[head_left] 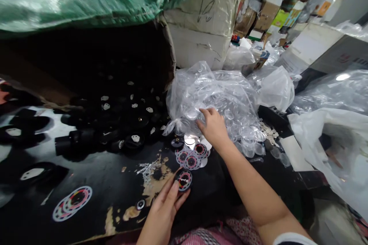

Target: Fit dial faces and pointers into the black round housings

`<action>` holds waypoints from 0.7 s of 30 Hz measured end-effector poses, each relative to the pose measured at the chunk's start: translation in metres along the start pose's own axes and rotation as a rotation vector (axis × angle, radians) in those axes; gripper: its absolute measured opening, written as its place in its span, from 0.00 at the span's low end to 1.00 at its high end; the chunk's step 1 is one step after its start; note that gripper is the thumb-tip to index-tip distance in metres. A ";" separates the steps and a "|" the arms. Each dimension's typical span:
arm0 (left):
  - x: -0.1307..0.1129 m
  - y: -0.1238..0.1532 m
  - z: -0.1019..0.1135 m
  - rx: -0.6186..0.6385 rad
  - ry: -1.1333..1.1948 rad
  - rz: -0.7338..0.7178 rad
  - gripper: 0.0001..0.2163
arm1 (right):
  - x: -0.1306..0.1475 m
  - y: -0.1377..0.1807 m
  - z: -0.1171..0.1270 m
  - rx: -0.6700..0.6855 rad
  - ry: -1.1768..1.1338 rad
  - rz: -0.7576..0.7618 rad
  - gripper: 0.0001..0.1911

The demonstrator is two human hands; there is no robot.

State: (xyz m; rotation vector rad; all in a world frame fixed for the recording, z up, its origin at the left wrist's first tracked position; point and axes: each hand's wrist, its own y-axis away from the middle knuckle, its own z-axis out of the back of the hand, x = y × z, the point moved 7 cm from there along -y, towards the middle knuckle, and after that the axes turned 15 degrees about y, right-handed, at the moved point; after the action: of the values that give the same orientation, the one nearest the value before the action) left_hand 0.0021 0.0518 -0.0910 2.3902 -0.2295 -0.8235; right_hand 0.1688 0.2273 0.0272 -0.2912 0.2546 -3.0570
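My left hand [166, 204] is closed around a small round gauge [184, 180] near the front of the black table. The gauge has a black case and a dark dial with red markings and a pale needle. My right hand [213, 127] is over the front of a pile of clear plastic discs [230, 113]. Its thumb and index finger are apart, and I see nothing between them. Between the two hands lie several loose printed dials [192, 159]. White needle-like slivers [148, 170] are scattered to the left of the gauge.
Black gauge housings [138, 138] spill from a dark carton on the left. Two overlapping dials [72, 203] and a small round part [140, 204] lie toward the front. Clear bags and a white carton [201, 26] stand behind; a white bag [339, 138] is at right.
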 end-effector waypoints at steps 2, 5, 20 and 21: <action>0.002 0.001 -0.002 0.019 0.009 0.025 0.19 | 0.006 -0.015 -0.006 -0.006 -0.005 0.072 0.22; -0.001 0.001 -0.002 0.028 0.019 0.034 0.18 | 0.009 -0.024 -0.010 -0.018 -0.051 0.149 0.16; -0.007 0.002 -0.009 0.021 0.031 0.093 0.20 | -0.052 -0.002 0.021 -0.331 -0.266 -0.013 0.14; -0.007 0.002 -0.009 0.027 0.039 0.095 0.19 | -0.053 0.000 0.025 -0.352 -0.279 -0.018 0.15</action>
State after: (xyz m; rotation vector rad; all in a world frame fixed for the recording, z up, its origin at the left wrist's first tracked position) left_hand 0.0023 0.0574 -0.0804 2.3978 -0.3377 -0.7335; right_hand 0.2252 0.2272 0.0421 -0.7314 0.7738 -2.9225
